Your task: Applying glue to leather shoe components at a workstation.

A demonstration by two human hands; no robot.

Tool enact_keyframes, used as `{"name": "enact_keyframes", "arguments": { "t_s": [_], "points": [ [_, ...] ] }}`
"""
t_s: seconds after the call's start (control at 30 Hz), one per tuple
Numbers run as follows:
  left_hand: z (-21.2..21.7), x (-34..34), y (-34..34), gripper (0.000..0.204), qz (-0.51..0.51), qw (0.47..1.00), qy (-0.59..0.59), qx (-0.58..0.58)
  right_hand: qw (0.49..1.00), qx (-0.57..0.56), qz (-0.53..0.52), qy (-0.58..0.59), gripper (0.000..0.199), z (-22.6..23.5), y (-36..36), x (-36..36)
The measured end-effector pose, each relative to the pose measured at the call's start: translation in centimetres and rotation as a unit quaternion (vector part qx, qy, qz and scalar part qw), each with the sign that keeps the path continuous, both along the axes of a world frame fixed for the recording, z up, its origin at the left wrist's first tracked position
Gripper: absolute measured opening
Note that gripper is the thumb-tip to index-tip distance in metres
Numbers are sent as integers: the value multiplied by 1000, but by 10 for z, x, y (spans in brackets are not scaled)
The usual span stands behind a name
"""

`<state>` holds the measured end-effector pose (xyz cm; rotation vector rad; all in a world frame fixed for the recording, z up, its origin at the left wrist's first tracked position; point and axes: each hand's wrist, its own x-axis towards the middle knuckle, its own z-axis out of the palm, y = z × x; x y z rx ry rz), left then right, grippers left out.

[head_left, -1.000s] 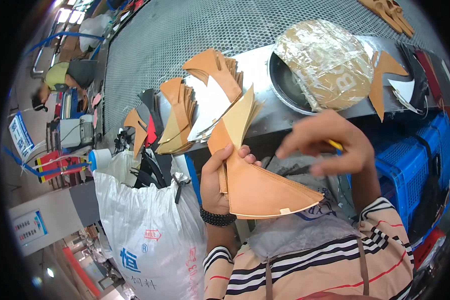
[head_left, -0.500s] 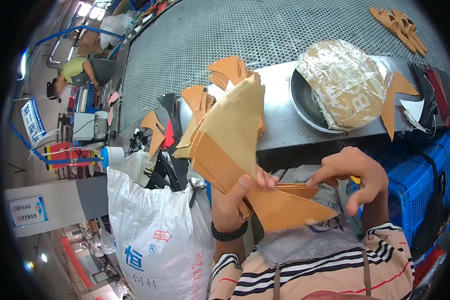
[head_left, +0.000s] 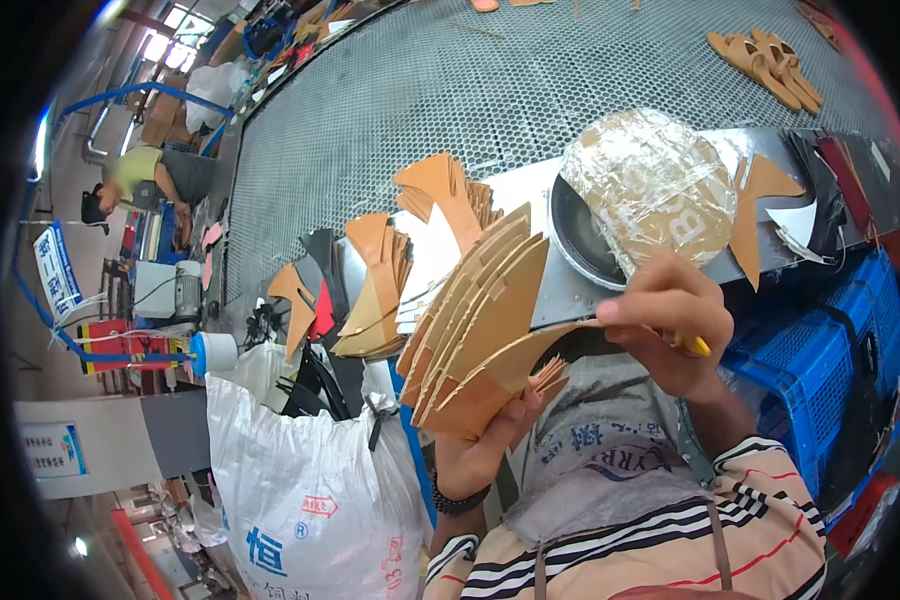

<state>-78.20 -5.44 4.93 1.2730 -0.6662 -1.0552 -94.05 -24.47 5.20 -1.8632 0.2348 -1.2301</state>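
Head view, mid-frame: your left hand (head_left: pixel 480 450) clasps a fanned stack of tan curved leather pieces (head_left: pixel 475 335) while your right hand (head_left: pixel 670 325), pinching a yellow pen (head_left: pixel 692 345), lifts the front piece, most apparently unchecked.

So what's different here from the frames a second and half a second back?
The left hand has tipped its stack of tan cut pieces upright and fanned them out. The right hand, yellow tool in its grip, now peels the front piece away. The piles on the bench stayed put.
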Motion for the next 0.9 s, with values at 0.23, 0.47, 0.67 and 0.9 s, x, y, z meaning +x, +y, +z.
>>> {"name": "enact_keyframes", "arguments": {
  "t_s": [0.23, 0.47, 0.67, 0.9],
  "points": [
    [-19, 4, -5, 18, -15, 999, 13, -37, 999, 11, 38, -25, 42, -10, -2, -9],
    [-23, 5, -10, 21, -27, 997, 39, -60, 999, 15, 37, -33, 39, -14, -5, -7],
    [-25, 6, -7, 22, -31, 998, 26, -52, 998, 25, 41, -35, 39, -15, -6, -5],
    [-31, 7, -4, 20, -18, 999, 32, -39, 994, 46, 81, -50, 34, -19, -2, -7]
  ]
}}
